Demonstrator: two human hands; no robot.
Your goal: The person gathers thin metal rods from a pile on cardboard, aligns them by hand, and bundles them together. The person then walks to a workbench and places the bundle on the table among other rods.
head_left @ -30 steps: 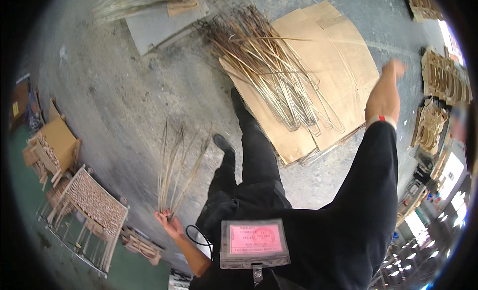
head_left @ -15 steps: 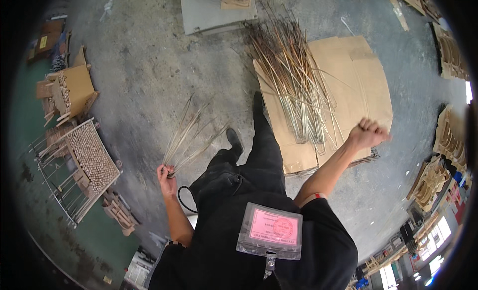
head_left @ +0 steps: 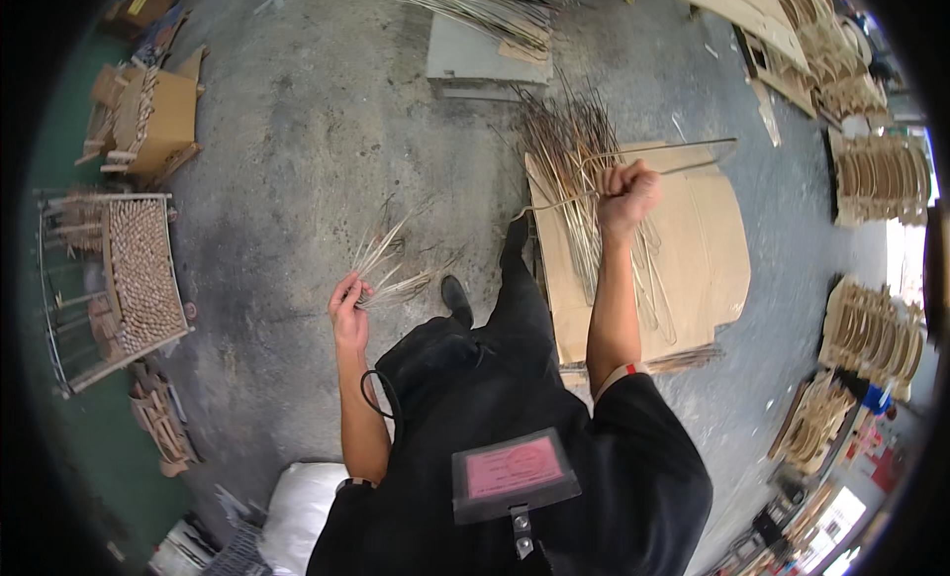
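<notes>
My left hand (head_left: 348, 307), low on the left, is closed around a fanned bunch of thin pale rods (head_left: 380, 251) whose tips point away from me. My right hand (head_left: 629, 202) is raised in a fist over the cardboard and grips a long thin bent rod (head_left: 703, 144) that sticks out on both sides of it. Beneath and beyond this hand lies a heap of thin bent rods (head_left: 569, 145), rusty brown at the far end and paler nearer me. Flattened cardboard (head_left: 708, 244) bears the heap. My fist hides part of it.
More thin rods (head_left: 475, 7) lie across a grey board (head_left: 485, 66) at the far side. On the left stand a metal rack (head_left: 166, 269) stacked with round wooden pieces and a cardboard box (head_left: 170, 126). Curved wooden parts (head_left: 884, 180) are stacked along the right.
My right hand has swung left and away from me, over the heap, with the bent rod now plainly visible in it. My left hand still holds its bunch, slightly farther from me.
</notes>
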